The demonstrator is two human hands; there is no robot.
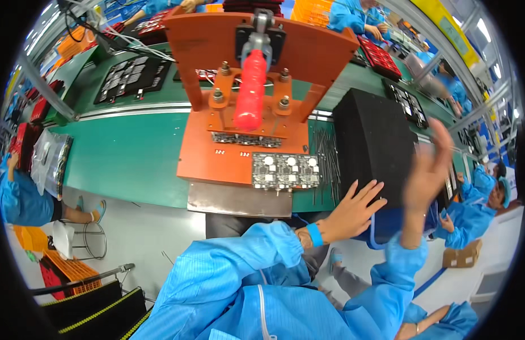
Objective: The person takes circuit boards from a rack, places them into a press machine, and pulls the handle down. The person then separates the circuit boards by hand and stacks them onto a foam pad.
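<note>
Left hand (348, 215) near edge of black block (369, 133); green tabletop (126, 156) leftward.

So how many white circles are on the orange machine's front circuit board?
3, in a row: left white circle, middle white circle and right white circle, on the far half of the circuit board. None looks hidden.
</note>
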